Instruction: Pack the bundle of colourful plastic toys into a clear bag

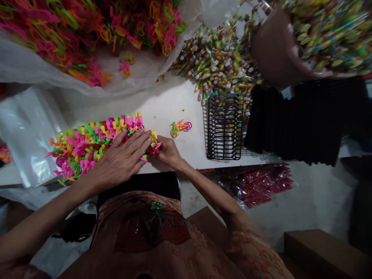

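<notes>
A white table runs across the room in dim light, its near edge just under the person's wrists. The left hand lies flat, fingers spread apart, pressing on the near end of a stacked row of bright plastic toy pieces. That row has its long axis running left to right, tilting slightly away toward the right end, where it meets the right hand. The right hand is curled with its fingertips pinched together on the last pieces at the row's end; how tightly it grips I cannot tell.

Just beyond the right hand lie 2 or 3 loose toy pieces on bare table. Further right of that hand sits a black slotted tray, then a stack of black trays, close to the table's near edge. Past the tray lies a heap of small wrapped sticks. Beyond the left hand, clear plastic sheeting holds a big pile of loose coloured pieces. A blurred hand of another person hovers at the far right.

The only open tabletop is the strip between the row and the slotted tray. Below the edge, red packets lie on the floor.
</notes>
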Available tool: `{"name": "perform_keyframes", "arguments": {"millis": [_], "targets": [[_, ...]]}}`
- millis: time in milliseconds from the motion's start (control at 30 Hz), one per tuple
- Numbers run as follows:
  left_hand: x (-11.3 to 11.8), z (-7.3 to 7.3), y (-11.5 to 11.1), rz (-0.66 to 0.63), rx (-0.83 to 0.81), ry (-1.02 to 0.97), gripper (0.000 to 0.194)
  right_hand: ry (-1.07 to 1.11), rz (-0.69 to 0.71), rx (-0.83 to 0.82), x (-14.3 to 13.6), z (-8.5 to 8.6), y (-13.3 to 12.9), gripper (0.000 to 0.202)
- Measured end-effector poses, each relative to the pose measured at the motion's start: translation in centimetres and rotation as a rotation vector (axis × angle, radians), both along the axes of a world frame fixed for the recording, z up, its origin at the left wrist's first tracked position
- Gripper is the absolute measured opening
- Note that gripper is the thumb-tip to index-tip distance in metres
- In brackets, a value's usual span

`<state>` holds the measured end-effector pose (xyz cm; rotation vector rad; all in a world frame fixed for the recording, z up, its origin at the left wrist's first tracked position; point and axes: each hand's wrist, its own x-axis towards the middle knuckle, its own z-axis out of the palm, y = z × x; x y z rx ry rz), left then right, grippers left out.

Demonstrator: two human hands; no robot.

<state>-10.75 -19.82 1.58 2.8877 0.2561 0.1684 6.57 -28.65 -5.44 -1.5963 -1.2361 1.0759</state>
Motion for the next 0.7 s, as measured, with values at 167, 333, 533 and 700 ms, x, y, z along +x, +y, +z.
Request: {"name": "perform_keyframes", "arguments": {"millis": [167,333,533,700], "targets": [[0.1,-0.2,-0.3,0.045,-0.078,0.059,0.053,-0.292,0.172,-0.048,-0.6,0.5,0.4,0.013],[0.2,-0.4,-0.3,0.027,-0.053,0.041,0.052,-0.326,0.154,-0.084,-0.9,1.0,0.2,0.015],[-2.9,3.4,1.8,0.261,-0.062,-0.111,0.052,-0.508,-0.06,-0.099,4.9,2.3,-1.8,0.02],[-8.8,4.9,4.7,0.673,-0.162,-0.202,0.053,-0.635,-0.144,-0.101,8.0,2.1,0.9,0.033]]}}
